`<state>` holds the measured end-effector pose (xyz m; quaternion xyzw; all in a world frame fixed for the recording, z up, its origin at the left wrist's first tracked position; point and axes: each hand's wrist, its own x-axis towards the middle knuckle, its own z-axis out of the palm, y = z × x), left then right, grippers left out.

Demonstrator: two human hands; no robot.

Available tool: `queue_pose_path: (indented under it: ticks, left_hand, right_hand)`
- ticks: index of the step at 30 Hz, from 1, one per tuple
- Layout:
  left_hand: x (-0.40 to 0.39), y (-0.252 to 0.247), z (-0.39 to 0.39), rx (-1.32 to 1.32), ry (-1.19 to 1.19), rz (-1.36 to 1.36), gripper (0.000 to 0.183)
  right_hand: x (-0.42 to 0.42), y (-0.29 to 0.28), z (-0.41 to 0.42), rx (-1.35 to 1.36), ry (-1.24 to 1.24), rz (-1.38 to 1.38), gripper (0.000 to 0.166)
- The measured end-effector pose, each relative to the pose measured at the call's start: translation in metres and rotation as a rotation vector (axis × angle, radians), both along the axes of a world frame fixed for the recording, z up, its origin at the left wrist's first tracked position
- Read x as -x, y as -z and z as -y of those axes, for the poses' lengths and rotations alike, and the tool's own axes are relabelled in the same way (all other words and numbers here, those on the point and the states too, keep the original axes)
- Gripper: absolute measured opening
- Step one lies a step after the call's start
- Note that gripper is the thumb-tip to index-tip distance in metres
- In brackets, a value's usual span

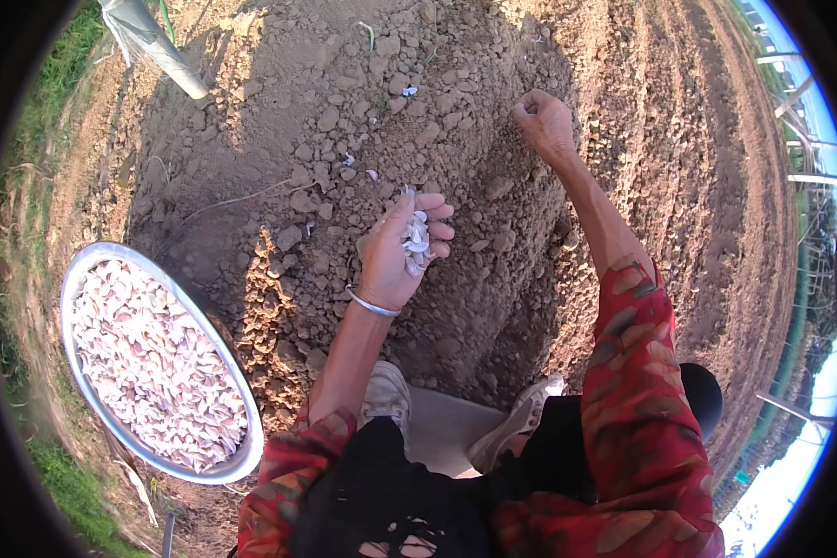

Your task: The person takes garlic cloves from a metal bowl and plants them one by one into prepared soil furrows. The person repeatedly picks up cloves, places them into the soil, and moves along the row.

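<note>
My left hand point(397, 247), with a silver bangle on its wrist, is cupped palm up around several garlic cloves point(416, 240). My right hand point(545, 124) reaches far forward, low over the loose soil at the edge of the furrow. Its fingers are curled in, and whether a clove is between them cannot be seen. A wide metal basin point(254, 432) full of garlic cloves point(153, 363) stands at my left. On the soil ahead of my left hand lie a single garlic clove point(372, 175) and a few small pale pieces.
Cloddy soil point(335, 104) spreads before me. A pole point(174, 66) wrapped in plastic meets the ground at upper left. My shoes point(387, 394) flank a flat grey surface point(446, 425). Ridged soil point(683, 174) runs along the right, with poles and netting beyond. Grass grows at the left edge.
</note>
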<state>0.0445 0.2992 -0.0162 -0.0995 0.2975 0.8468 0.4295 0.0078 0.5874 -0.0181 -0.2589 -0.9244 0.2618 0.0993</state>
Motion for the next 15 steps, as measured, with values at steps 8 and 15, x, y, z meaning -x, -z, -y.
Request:
queue_pose_path:
  ticks: [8, 15]
  left_hand:
    - [-0.011, 0.017, 0.002, -0.015, 0.001, 0.038, 0.047]
    - [-0.013, 0.020, 0.013, -0.296, -0.064, 0.259, 0.060]
  right_hand:
    - [0.018, 0.049, -0.013, -0.412, -0.129, 0.270, 0.014]
    - [0.014, 0.052, -0.028, -0.338, -0.242, 0.259, 0.012]
